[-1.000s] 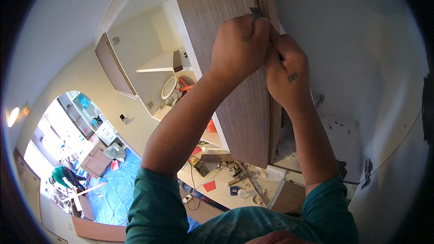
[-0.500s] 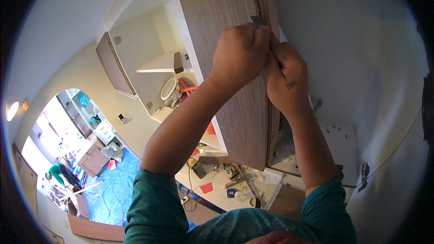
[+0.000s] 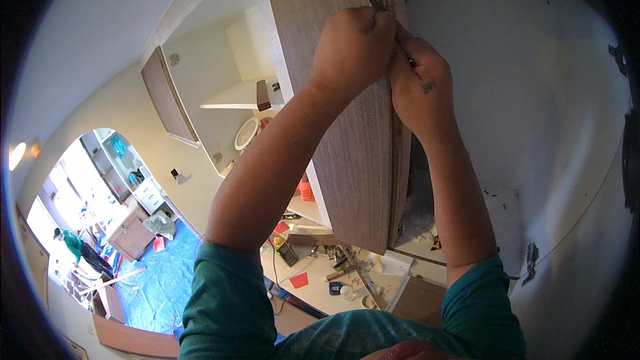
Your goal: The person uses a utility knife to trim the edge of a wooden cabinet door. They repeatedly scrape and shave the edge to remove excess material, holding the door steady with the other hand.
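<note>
My left hand (image 3: 353,50) and my right hand (image 3: 420,87) are pressed together, both closed, at the upper part of a wood-grain cabinet door panel (image 3: 360,180). Beyond my left fist pokes a short, dark metal blade (image 3: 377,5), its tip against the panel near its layered right edge. Its handle is hidden inside my grip, so I cannot make out which kind of tool it is. A thin, light sliver stands up from the panel just past the tip.
Open white cabinet shelves (image 3: 233,101) hold a white round-rimmed container (image 3: 247,133). Below, a counter (image 3: 320,300) carries tools, wood strips, a blue tape measure (image 3: 336,288) and debris. Through an arch, a person (image 3: 77,250) stands by a blue floor sheet (image 3: 157,287).
Both hands and the blade have slid farther up along the panel's edge. In the far room, the person who was bent over stands more upright.
</note>
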A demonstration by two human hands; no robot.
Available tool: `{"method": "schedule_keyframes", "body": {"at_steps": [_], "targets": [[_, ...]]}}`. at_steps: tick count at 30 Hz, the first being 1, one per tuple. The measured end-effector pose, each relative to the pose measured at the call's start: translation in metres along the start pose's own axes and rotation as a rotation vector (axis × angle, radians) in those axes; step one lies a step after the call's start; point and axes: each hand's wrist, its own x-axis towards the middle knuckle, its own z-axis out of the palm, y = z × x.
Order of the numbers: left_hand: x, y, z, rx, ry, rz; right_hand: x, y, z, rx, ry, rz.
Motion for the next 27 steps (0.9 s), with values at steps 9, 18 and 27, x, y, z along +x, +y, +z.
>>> {"method": "schedule_keyframes", "body": {"at_steps": [9, 18, 27], "targets": [[0.012, 0.006, -0.006, -0.066, -0.005, -0.239, 0.012, -0.004, 0.004, -0.012, 0.03, -0.02], [0.014, -0.003, -0.009, 0.077, 0.013, 0.052, 0.014, -0.017, -0.004, -0.009, -0.047, 0.101], [-0.02, 0.013, -0.008, -0.267, -0.104, -0.357, -0.017, -0.011, -0.005, -0.055, 0.015, 0.061]]}}
